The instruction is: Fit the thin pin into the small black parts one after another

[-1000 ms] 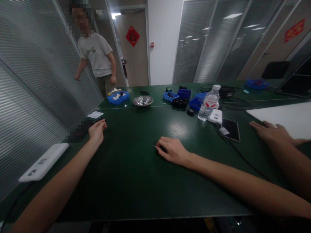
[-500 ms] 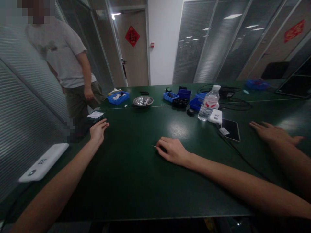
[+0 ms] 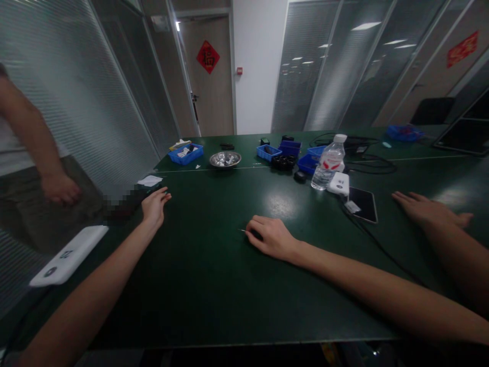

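My left hand [image 3: 155, 206] rests on the dark green table [image 3: 214, 285] near its left edge, fingers loosely stretched out and holding nothing. It lies next to a blurred dark object [image 3: 124, 204] and a white paper scrap [image 3: 150, 180]. My right hand [image 3: 269, 237] sits in the middle of the table with its fingers curled down over a small dark thing [image 3: 256, 235]. A thin pale tip [image 3: 242, 230] pokes out to the left of the fingers.
Another person's hand [image 3: 426, 209] lies flat at the right, near a black phone [image 3: 362, 203], a white box [image 3: 339, 182] and a water bottle [image 3: 328, 162]. Blue trays [image 3: 186, 153] and a metal bowl [image 3: 225, 159] stand farther back. A white device [image 3: 69, 255] lies at the left edge, where a person [image 3: 34, 153] stands close.
The person at the left has walked from the far doorway to right beside the table's left edge. My left hand's fingers spread slightly. My right hand has not moved.
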Action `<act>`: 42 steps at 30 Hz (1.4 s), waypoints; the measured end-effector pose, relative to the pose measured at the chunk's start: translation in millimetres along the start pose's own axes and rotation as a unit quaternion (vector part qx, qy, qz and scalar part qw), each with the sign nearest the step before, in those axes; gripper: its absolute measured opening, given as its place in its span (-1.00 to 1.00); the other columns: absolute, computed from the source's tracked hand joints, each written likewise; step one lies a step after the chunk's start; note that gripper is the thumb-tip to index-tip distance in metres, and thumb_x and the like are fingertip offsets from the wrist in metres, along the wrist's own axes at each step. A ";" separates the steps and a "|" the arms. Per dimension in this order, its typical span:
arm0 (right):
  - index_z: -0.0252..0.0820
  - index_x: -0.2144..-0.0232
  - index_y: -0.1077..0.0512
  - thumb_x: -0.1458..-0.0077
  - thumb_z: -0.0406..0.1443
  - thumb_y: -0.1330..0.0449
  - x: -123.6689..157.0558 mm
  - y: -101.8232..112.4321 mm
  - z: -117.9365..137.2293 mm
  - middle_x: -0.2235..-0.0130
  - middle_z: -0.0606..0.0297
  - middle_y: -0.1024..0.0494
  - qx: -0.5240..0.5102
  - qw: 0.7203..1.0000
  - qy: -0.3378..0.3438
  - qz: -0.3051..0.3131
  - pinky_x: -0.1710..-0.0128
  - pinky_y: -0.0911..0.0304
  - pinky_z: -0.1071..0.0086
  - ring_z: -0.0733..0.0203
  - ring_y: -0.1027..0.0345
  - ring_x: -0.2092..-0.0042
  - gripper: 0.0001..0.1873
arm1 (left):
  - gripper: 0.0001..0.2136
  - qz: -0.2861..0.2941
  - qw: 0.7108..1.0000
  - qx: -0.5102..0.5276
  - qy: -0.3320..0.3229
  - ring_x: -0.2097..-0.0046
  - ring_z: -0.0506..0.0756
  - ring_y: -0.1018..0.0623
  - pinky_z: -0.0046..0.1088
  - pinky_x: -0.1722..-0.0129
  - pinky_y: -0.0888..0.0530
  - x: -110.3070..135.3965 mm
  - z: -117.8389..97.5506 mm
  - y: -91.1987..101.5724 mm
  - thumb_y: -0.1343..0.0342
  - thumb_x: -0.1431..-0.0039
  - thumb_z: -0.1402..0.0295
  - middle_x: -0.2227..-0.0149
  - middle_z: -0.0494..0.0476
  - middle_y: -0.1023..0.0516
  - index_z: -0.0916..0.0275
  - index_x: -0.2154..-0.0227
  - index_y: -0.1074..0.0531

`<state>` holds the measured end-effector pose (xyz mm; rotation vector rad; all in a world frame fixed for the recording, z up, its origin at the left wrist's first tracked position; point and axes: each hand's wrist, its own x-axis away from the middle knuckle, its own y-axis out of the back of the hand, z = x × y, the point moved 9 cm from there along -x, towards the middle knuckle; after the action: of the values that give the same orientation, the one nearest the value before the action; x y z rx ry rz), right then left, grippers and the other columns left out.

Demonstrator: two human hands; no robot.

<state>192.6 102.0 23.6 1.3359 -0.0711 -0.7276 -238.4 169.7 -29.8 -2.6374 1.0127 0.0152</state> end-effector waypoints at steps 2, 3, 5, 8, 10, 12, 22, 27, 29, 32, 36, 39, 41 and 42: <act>-0.20 0.12 -0.44 -0.39 -0.25 -0.08 -0.2 0.1 0.0 0.18 0.23 -0.52 0.001 1.000 -0.001 0.000 0.33 -0.21 0.40 0.24 -0.40 0.25 -0.82 | -0.82 -0.003 1.000 -0.007 -0.003 0.31 0.01 -0.60 -0.40 0.17 -0.64 -1.4 1.3 1.2 -0.19 0.07 0.63 0.12 0.24 -0.64 0.35 0.38 -0.61; -0.20 0.13 -0.45 -0.39 -0.25 -0.08 -0.4 0.3 0.1 0.19 0.23 -0.52 0.002 1.000 -0.001 -0.001 0.34 -0.20 0.40 0.24 -0.39 0.25 -0.82 | -0.82 -0.003 1.000 -0.011 -0.005 0.32 0.01 -0.60 -0.41 0.19 -0.64 -2.1 2.0 1.6 -0.19 0.07 0.62 0.12 0.24 -0.64 0.35 0.38 -0.61; -0.20 0.13 -0.45 -0.39 -0.24 -0.08 -0.9 0.7 0.6 0.19 0.23 -0.52 0.002 1.000 -0.001 -0.001 0.35 -0.19 0.40 0.24 -0.39 0.25 -0.82 | -0.83 0.001 1.000 -0.018 -0.008 0.34 -0.01 -0.59 -0.42 0.22 -0.63 -3.3 3.4 1.6 -0.20 0.08 0.61 0.12 0.24 -0.63 0.36 0.39 -0.60; -0.19 0.13 -0.45 -0.39 -0.25 -0.08 -1.2 1.1 0.8 0.19 0.24 -0.52 0.003 1.000 -0.002 -0.001 0.36 -0.19 0.41 0.24 -0.39 0.25 -0.82 | -0.83 0.010 0.999 -0.027 -0.013 0.36 -0.02 -0.57 -0.47 0.28 -0.61 -4.3 4.1 1.0 -0.22 0.10 0.58 0.13 0.24 -0.63 0.36 0.37 -0.61; -0.19 0.13 -0.45 -0.38 -0.25 -0.09 -1.0 1.0 0.3 0.20 0.24 -0.52 0.004 1.000 -0.004 -0.002 0.35 -0.19 0.40 0.25 -0.39 0.25 -0.83 | -0.80 0.016 0.999 -0.034 -0.016 0.37 -0.02 -0.56 -0.51 0.33 -0.58 -4.5 4.2 0.3 -0.24 0.10 0.55 0.16 0.23 -0.63 0.36 0.34 -0.62; -0.19 0.13 -0.45 -0.38 -0.25 -0.09 -0.9 0.5 0.0 0.19 0.24 -0.52 0.004 1.000 -0.003 -0.002 0.34 -0.20 0.40 0.25 -0.39 0.25 -0.83 | -0.78 0.020 0.999 -0.040 -0.018 0.39 -0.03 -0.54 -0.55 0.38 -0.55 -4.6 4.3 -0.6 -0.25 0.11 0.53 0.21 0.21 -0.63 0.36 0.31 -0.63; -0.19 0.14 -0.45 -0.37 -0.25 -0.10 -1.0 -0.3 0.0 0.19 0.24 -0.53 0.004 1.000 -0.004 0.002 0.34 -0.20 0.40 0.24 -0.40 0.25 -0.83 | -0.78 0.027 0.998 -0.049 -0.013 0.42 -0.03 -0.51 -0.57 0.46 -0.48 -3.3 3.2 -3.6 -0.26 0.13 0.47 0.26 0.17 -0.62 0.34 0.33 -0.63; -0.19 0.13 -0.45 -0.37 -0.25 -0.10 -1.0 -0.9 -0.6 0.19 0.24 -0.53 0.001 1.000 -0.004 0.004 0.34 -0.20 0.40 0.24 -0.39 0.25 -0.83 | -0.80 0.014 0.999 -0.027 -0.013 0.37 -0.01 -0.54 -0.51 0.35 -0.55 -2.5 2.6 -1.0 -0.22 0.13 0.52 0.24 0.17 -0.61 0.34 0.36 -0.61; -0.19 0.12 -0.45 -0.38 -0.25 -0.10 -0.9 -0.7 -0.2 0.19 0.24 -0.53 0.000 1.000 -0.003 0.004 0.33 -0.20 0.40 0.24 -0.39 0.25 -0.83 | -0.78 0.007 1.000 -0.022 -0.016 0.34 0.00 -0.56 -0.49 0.28 -0.57 -2.8 2.4 0.4 -0.22 0.15 0.55 0.22 0.17 -0.60 0.33 0.36 -0.60; -0.19 0.12 -0.45 -0.38 -0.25 -0.09 -0.8 -0.1 0.4 0.19 0.24 -0.53 0.000 1.000 -0.004 0.002 0.33 -0.21 0.39 0.24 -0.40 0.25 -0.83 | -0.76 0.004 1.000 -0.020 -0.020 0.33 0.01 -0.56 -0.44 0.23 -0.59 -2.9 1.8 0.9 -0.20 0.17 0.58 0.23 0.17 -0.60 0.33 0.35 -0.60; -0.19 0.14 -0.45 -0.38 -0.24 -0.08 -0.7 0.5 0.8 0.20 0.24 -0.52 0.002 1.000 -0.004 0.000 0.34 -0.21 0.39 0.24 -0.39 0.26 -0.82 | -0.74 0.010 0.999 -0.024 -0.024 0.33 0.02 -0.56 -0.40 0.24 -0.60 -0.7 -0.6 -1.2 -0.17 0.18 0.60 0.17 0.19 -0.61 0.32 0.36 -0.60; -0.20 0.13 -0.45 -0.39 -0.25 -0.08 -0.7 0.5 0.5 0.19 0.23 -0.52 0.002 1.000 -0.003 0.001 0.33 -0.22 0.40 0.24 -0.40 0.25 -0.82 | -0.74 0.010 0.999 -0.026 -0.027 0.33 0.03 -0.56 -0.40 0.25 -0.59 1.1 -2.7 -1.8 -0.16 0.19 0.60 0.16 0.20 -0.61 0.32 0.37 -0.60; -0.20 0.12 -0.45 -0.38 -0.25 -0.09 -0.6 0.3 0.0 0.19 0.23 -0.53 0.002 1.000 -0.003 0.003 0.34 -0.22 0.40 0.24 -0.40 0.25 -0.82 | -0.74 0.011 0.999 -0.025 -0.029 0.33 0.02 -0.55 -0.42 0.26 -0.58 1.5 -3.3 -1.9 -0.17 0.20 0.59 0.18 0.19 -0.61 0.32 0.37 -0.60; -0.19 0.12 -0.45 -0.38 -0.25 -0.09 -0.6 0.1 -0.2 0.19 0.23 -0.53 0.001 1.000 -0.003 0.005 0.33 -0.22 0.40 0.24 -0.40 0.25 -0.82 | -0.75 0.012 0.999 -0.024 -0.030 0.33 0.02 -0.55 -0.43 0.27 -0.58 1.5 -3.5 -2.0 -0.17 0.20 0.59 0.18 0.19 -0.60 0.32 0.37 -0.60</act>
<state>192.3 102.5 23.8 1.3355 -0.0826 -0.7237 -236.3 169.1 -26.1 -2.6501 1.0364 0.1255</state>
